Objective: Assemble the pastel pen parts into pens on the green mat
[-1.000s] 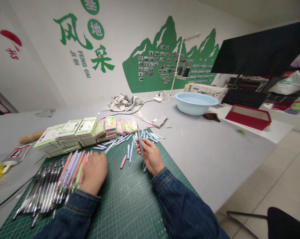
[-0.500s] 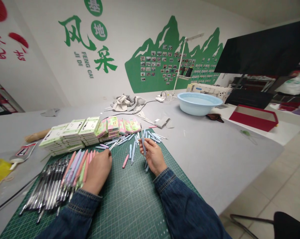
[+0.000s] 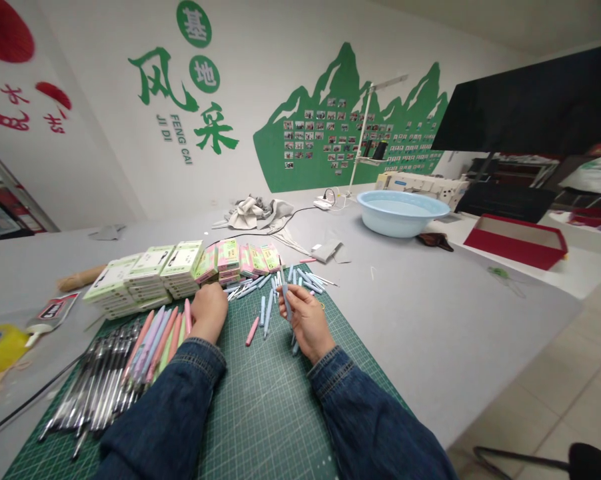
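Note:
My right hand (image 3: 304, 319) is closed round a bunch of blue-grey pen barrels (image 3: 286, 301), held upright over the green cutting mat (image 3: 260, 413). My left hand (image 3: 209, 309) reaches forward over the mat, knuckles up, fingers curled down by the loose pen parts (image 3: 260, 283) at the mat's far edge; what its fingers hold is hidden. Pastel pens (image 3: 156, 340) lie in a row to its left. A pink pen part (image 3: 251, 330) lies between my hands.
Black-tipped refills (image 3: 98, 383) lie at the mat's left. Stacks of green and pink boxes (image 3: 155, 270) stand behind. A yellow tape roll (image 3: 0, 343) is far left. A blue basin (image 3: 402, 212), red box (image 3: 516, 240) and cloth pile (image 3: 253, 212) sit further back.
My left hand has moved forward from the pastel pens towards the loose parts near the boxes. My right hand has kept its hold on the barrels.

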{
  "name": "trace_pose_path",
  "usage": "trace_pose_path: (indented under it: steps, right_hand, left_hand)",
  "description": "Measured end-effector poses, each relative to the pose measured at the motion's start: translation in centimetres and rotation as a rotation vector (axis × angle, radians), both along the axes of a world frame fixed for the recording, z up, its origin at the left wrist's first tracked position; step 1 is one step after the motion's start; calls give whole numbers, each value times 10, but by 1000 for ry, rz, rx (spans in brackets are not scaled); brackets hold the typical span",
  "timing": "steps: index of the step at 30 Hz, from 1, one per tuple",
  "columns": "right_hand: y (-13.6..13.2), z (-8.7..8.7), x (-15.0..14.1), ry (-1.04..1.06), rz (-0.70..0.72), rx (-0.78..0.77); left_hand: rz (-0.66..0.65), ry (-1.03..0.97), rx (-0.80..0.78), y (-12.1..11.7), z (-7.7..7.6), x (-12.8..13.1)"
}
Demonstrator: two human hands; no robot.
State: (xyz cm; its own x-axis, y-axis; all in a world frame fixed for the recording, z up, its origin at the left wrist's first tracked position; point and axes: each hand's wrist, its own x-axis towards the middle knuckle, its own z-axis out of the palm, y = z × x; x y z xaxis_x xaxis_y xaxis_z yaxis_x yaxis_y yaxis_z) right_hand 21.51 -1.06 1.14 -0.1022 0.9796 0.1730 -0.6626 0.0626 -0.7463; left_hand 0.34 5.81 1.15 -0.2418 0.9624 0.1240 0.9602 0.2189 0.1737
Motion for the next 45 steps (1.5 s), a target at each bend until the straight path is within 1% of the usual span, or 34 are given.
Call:
trace_pose_path:
  steps: [3, 7, 10, 13, 14, 15, 17, 19, 20, 22, 25, 29, 37, 41, 45]
  right_hand:
    - [1, -3, -1, -4, 7, -2]
    - [0, -2, -3, -20, 10, 0]
    - [-2, -1, -4, -40, 12, -6]
    - [-2, -1, -5, -67, 15, -2]
    - [-2, -2, -5, -76, 18, 4]
    - [-1, -3, -6, -86, 21, 10]
    - [-1, -7, -9, -110, 29, 20]
    - [-2, -10, -13, -141, 43, 26]
    - [-3, -11, -15, -157, 53, 30]
    - [-5, -13, -19, -182, 72, 39]
    - [-8, -13, -23, -211, 86, 54]
    - [-10, -14, -26, -224, 89, 72]
    - [-8, -17, -27, -218, 92, 63]
    - [-8, -17, -27, -221, 97, 65]
    - [-9, -16, -27, -225, 103, 66]
  left_hand:
    - [49, 16, 40, 4, -6, 2]
    - [62, 1, 56, 6, -9, 2]
    - [58, -23, 73, 3, -5, 0]
    - [19, -72, 127, -6, 3, 0]
    - [-8, -155, 164, -11, 6, 0]
    - [-47, -294, 205, -15, 10, 2]
    - [-168, -709, 270, -25, 18, 8]
    - [-286, -1138, 274, -35, 27, 16]
    - [-307, -1295, 270, -40, 32, 20]
    - [-310, -1512, 283, -47, 41, 28]
    - [-282, -1676, 347, -53, 50, 36]
    - [-276, -1719, 353, -56, 55, 38]
    - [-296, -1676, 346, -58, 56, 41]
    - [-334, -1603, 359, -59, 56, 42]
    - [-411, -1465, 365, -60, 55, 42]
